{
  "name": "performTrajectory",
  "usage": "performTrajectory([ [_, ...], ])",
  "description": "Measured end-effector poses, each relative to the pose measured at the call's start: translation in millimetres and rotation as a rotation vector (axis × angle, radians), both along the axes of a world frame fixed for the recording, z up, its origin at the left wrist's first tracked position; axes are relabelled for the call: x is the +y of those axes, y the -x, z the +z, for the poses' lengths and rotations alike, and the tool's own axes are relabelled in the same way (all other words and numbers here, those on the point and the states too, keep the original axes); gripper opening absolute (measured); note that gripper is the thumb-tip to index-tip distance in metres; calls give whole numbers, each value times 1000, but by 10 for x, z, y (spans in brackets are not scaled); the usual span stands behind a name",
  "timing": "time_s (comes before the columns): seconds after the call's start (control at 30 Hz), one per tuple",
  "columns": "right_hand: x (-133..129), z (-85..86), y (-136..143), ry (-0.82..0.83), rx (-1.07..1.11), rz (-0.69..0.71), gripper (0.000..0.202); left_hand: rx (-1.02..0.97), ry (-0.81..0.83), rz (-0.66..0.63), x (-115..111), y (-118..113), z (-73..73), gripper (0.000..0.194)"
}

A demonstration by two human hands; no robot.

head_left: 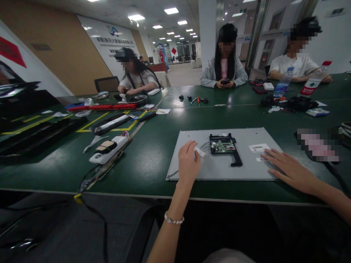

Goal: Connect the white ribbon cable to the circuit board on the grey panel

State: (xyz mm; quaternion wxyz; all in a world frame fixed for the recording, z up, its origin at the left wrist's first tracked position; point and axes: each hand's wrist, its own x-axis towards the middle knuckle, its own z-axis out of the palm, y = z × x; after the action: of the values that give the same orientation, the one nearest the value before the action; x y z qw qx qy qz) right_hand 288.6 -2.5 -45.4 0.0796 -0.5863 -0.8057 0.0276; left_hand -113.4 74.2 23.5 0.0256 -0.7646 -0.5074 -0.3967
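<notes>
A flat grey metal panel (246, 171) lies on the green table in front of me. Fixed near its middle is a black plastic bracket (236, 159) carrying a green circuit board (223, 147), with thin grey cables (203, 144) running off its left side. My left hand (189, 160) is over the panel's left part, its fingers closed on a small white piece of paper or tape (200, 151) beside the cables. My right hand (293, 170) lies flat with fingers spread on the panel's right edge, next to two white labels (259, 147).
On the left lie a white power strip-like device (109, 149), a long black housing (111, 124) and bundled wires. Small tools (199, 100) are farther back. Bottles (315, 78) and a phone-like object (318, 145) are to the right. Several people sit across the table.
</notes>
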Motion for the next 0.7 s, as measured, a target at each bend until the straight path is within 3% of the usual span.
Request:
performTrajectory([
  [0.27,163,-19,299,-20,-30,8,64,32,-19,-47,-17,-14,-20,28],
  [0.7,559,181,1249,14,-19,17,67,49,31,-116,-22,15,-7,24],
])
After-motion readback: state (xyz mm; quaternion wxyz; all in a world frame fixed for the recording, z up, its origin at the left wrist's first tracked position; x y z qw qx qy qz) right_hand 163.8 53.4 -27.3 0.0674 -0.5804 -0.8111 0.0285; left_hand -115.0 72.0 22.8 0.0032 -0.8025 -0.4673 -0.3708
